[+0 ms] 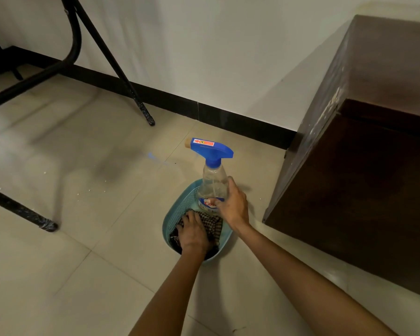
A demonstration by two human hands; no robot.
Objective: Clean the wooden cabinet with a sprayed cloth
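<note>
A dark wooden cabinet [364, 146] stands on the right against the wall. On the floor beside it sits a small teal plastic basket [180, 208]. A clear spray bottle [212, 183] with a blue trigger head stands upright in the basket, and my right hand [233, 206] is wrapped around its lower body. A dark checked cloth [212, 226] lies bunched in the basket. My left hand [194, 235] lies on top of the cloth with its fingers curled into it.
Black metal legs of a stand [121, 69] cross the upper left, and another black leg [22, 212] lies low on the left. Beige floor tiles [95, 275] with scattered white crumbs spread around the basket. A black skirting [204, 110] runs along the white wall.
</note>
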